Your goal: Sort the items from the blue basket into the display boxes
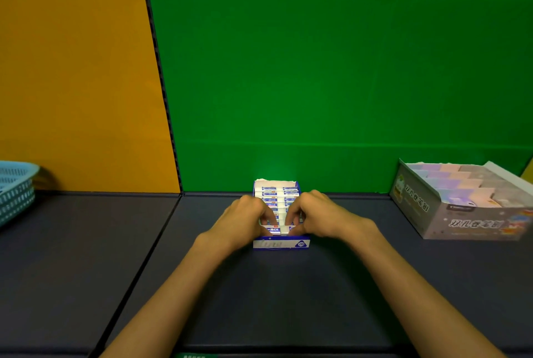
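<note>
Left hand point(248, 220) and right hand point(318, 217) pinch erasers point(274, 231) in blue display box point(281, 243) (mid-desk); grey box point(464, 207) far right, blue basket point(16, 189) far left.

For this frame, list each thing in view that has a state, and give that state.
blue display box: open-topped, rows of small packs nearly full.
left hand: fingers curled on front-row packs.
right hand: the same, opposite side.
grey display box: open, filled, untouched.
blue basket: at left edge, contents hidden.
</note>
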{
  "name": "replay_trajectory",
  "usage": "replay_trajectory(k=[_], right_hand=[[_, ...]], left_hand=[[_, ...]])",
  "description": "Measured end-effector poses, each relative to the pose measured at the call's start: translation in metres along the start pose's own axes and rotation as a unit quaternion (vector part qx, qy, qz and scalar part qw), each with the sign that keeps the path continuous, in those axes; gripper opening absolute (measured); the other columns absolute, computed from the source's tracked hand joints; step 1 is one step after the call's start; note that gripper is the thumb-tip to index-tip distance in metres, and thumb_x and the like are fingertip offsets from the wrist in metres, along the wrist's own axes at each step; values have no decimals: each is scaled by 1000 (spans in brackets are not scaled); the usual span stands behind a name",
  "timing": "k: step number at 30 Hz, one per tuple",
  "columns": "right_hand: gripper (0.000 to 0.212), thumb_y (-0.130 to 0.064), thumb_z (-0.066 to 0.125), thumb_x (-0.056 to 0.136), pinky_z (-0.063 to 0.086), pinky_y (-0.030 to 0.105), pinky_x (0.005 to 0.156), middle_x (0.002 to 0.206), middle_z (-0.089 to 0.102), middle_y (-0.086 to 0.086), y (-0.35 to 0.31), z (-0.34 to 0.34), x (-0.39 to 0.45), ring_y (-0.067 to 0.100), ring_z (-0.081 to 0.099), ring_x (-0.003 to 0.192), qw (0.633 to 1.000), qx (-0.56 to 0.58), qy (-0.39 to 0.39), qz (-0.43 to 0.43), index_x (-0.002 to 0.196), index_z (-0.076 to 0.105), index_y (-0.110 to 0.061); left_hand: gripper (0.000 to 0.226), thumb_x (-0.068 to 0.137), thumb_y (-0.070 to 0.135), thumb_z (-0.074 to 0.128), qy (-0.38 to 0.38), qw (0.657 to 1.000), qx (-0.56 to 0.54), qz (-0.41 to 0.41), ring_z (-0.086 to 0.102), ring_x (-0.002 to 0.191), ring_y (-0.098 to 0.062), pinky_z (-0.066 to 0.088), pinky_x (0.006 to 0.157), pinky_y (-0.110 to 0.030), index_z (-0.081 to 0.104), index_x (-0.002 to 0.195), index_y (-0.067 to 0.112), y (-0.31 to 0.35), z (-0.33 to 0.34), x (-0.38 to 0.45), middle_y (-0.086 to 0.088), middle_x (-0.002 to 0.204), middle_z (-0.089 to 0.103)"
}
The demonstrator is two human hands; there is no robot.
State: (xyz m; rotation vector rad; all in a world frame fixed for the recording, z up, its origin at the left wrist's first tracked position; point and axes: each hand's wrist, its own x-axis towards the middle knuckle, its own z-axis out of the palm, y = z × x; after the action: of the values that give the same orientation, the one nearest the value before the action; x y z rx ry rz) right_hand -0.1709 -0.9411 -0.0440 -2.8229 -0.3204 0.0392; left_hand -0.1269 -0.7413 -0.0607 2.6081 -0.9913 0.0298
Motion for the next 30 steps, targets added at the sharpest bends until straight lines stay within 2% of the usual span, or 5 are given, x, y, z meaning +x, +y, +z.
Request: replay_trajectory(k=[6, 14, 20, 25, 30], right_hand=[[21, -21, 85, 78, 38, 8, 56, 80, 67, -11, 3, 4, -1, 0, 59, 70, 1000, 23, 6, -1, 97, 76, -20], [20, -26, 86, 76, 37, 10, 59, 78, 63, -14, 6, 8, -1, 0, 58, 70, 999, 32, 26, -5, 93, 76, -23], [22, -26, 85, 78, 39, 10, 62, 92, 70, -7, 8, 14, -3, 0, 57, 73, 998, 40, 42, -13, 98, 78, -21], [23, -28, 81, 83, 45, 15, 69, 96, 66, -8, 11, 16, -11, 3, 57, 77, 996, 54, 63, -27, 103, 78, -20], [23, -34, 71, 91, 50, 25, 82, 106, 67, -9, 15, 18, -23, 5, 58, 94, 993, 58, 89, -58, 111, 75, -24]], left_hand=[[33, 82, 23, 81, -13, 1000, 7, 20, 61, 91, -13, 47, 75, -23, 74, 114, 24, -5, -2, 3, 0, 105, 70], [30, 81, 25, 82, -14, 1000, 9, 23, 63, 96, -12, 56, 81, -28, 74, 110, 23, -8, -1, 5, 2, 109, 71], [30, 82, 24, 81, -10, 1000, 10, 18, 62, 101, -13, 57, 82, -31, 74, 112, 24, -6, -1, 4, 2, 110, 70], [29, 81, 26, 81, 5, 1000, 0, 30, 57, 88, -5, 48, 74, -19, 75, 110, 25, -11, 2, 0, 4, 107, 71], [36, 81, 45, 77, 35, 998, -51, 26, 55, 95, 0, 43, 78, -12, 74, 112, 26, -14, 0, -5, 11, 112, 66]])
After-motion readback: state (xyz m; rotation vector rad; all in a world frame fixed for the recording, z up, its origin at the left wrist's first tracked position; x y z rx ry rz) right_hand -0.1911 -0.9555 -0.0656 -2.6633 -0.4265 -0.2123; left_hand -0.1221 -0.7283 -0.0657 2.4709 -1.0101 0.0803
